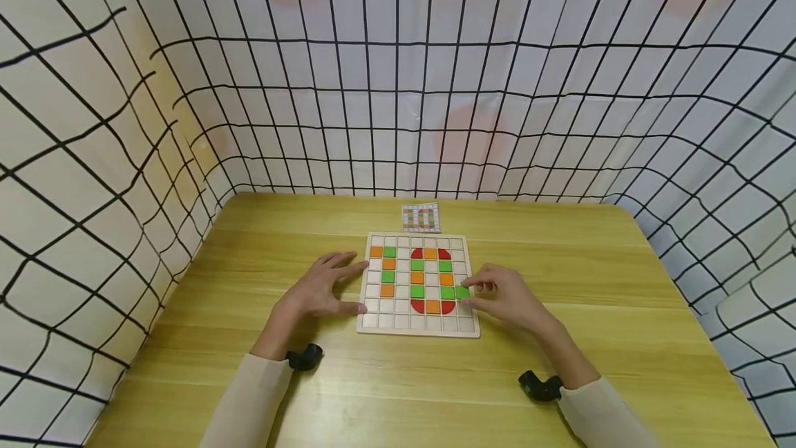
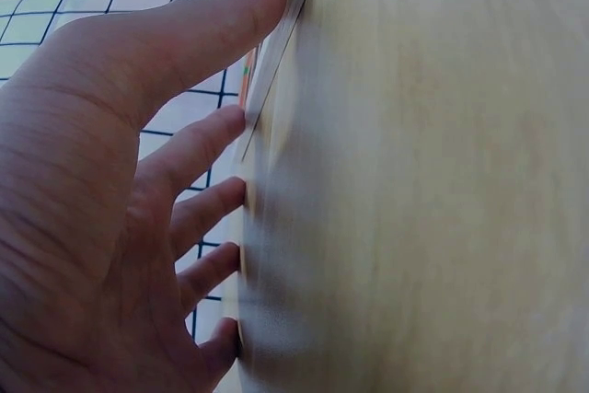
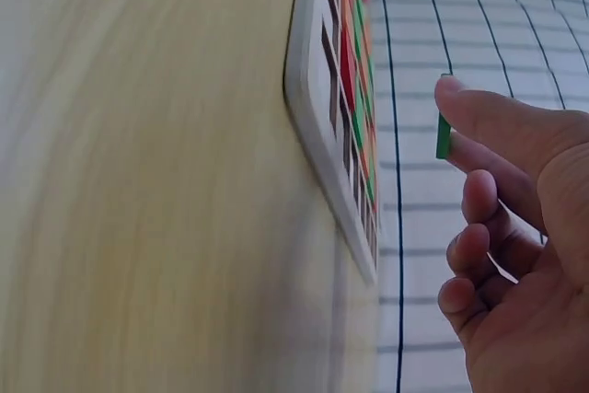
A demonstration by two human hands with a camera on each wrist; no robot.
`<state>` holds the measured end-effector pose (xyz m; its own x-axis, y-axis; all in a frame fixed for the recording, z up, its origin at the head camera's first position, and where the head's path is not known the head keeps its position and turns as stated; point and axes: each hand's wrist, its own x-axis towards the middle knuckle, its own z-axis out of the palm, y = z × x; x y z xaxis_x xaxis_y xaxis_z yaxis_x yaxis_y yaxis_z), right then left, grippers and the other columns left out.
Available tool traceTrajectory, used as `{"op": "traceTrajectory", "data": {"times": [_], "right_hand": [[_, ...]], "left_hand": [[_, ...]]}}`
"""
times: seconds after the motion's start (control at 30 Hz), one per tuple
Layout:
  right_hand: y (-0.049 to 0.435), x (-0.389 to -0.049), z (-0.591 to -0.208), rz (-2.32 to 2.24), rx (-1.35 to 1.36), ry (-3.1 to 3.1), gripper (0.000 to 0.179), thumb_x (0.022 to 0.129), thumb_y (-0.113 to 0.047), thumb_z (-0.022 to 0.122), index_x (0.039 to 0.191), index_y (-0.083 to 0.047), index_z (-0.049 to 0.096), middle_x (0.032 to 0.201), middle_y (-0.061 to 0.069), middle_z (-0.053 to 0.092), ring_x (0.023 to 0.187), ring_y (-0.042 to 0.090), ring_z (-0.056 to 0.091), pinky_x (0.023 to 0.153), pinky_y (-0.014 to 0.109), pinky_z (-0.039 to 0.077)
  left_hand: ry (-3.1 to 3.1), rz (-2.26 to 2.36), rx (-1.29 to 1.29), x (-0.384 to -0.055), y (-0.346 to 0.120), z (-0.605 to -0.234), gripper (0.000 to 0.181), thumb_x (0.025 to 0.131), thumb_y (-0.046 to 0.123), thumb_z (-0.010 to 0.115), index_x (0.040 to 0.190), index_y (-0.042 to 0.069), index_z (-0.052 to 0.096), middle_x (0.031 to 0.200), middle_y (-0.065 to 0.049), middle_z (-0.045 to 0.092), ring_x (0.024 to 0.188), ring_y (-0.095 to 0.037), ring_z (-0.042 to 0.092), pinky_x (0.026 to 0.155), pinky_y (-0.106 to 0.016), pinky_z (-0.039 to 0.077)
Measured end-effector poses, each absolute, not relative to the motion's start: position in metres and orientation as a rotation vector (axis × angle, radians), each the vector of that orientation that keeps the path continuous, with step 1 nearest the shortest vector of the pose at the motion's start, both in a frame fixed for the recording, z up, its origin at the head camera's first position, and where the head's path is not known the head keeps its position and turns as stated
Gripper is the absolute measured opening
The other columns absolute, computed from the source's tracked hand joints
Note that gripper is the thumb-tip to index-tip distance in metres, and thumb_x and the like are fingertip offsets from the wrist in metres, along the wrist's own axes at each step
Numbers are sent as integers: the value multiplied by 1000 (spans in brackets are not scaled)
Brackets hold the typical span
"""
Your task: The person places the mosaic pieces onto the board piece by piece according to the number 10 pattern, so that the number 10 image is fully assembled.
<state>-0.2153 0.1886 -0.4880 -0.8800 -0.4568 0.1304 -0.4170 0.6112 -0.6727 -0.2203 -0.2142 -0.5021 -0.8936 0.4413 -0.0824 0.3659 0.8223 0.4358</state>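
A light wooden grid board (image 1: 378, 321) lies on the table, with orange and green square tiles and red rounded corner tiles set in some cells. My right hand (image 1: 513, 298) pinches a green square tile (image 1: 462, 292) between thumb and index finger, above the board's right side. In the right wrist view that green tile (image 3: 444, 135) is seen edge-on, clear of the board. My left hand (image 1: 320, 289) is spread at the board's left edge, thumb and index finger touching it. The left wrist view shows the thumb along the board edge and the other fingertips (image 2: 232, 192) on the table.
A small printed pattern card (image 1: 421, 218) lies behind the board. Bare wooden table surface (image 1: 398, 386) surrounds the board. A black wire grid (image 1: 398, 109) with white sheeting behind it stands along the back and sides. Black wrist cameras (image 1: 539, 387) sit on both wrists.
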Motion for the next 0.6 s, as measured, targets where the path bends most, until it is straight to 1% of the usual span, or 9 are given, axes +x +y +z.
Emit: {"op": "traceTrajectory", "data": {"times": [0.1, 0.23, 0.37, 0.43, 0.6], "right_hand": [[171, -218, -490, -1153, -786, 2745, 25, 84, -24, 88, 106, -14, 81, 84, 1, 61, 79, 20, 53, 67, 24, 40], [148, -219, -493, -1165, -799, 2714, 24, 83, -24, 88, 105, -15, 81, 83, 3, 62, 76, 21, 51, 65, 23, 39], [126, -218, -498, -1186, -795, 2666, 24, 84, -24, 88, 105, -16, 81, 81, 2, 61, 74, 17, 49, 64, 23, 39], [116, -218, -500, -1194, -805, 2651, 24, 84, -26, 88, 105, -17, 81, 81, -1, 60, 74, 15, 49, 64, 23, 39], [93, -216, -505, -1211, -815, 2624, 24, 83, -28, 88, 103, -19, 81, 78, -3, 60, 70, 11, 50, 61, 22, 40]], "left_hand": [[2833, 619, 631, -221, -214, -503, 94, 80, 67, 76, 159, 32, 41, 170, -9, 28, 156, -44, 21, 118, -73, 27], [2834, 611, 632, -222, -214, -504, 94, 80, 68, 76, 159, 31, 41, 170, -9, 28, 156, -44, 21, 118, -73, 27], [2829, 615, 626, -222, -214, -504, 94, 80, 69, 76, 159, 32, 41, 171, -8, 27, 157, -43, 20, 119, -72, 27], [2824, 617, 621, -222, -214, -504, 94, 80, 70, 75, 159, 33, 40, 171, -6, 27, 157, -42, 19, 119, -72, 26], [2827, 611, 619, -222, -214, -504, 94, 79, 71, 74, 159, 34, 41, 171, -6, 27, 157, -42, 20, 118, -73, 27]]}}
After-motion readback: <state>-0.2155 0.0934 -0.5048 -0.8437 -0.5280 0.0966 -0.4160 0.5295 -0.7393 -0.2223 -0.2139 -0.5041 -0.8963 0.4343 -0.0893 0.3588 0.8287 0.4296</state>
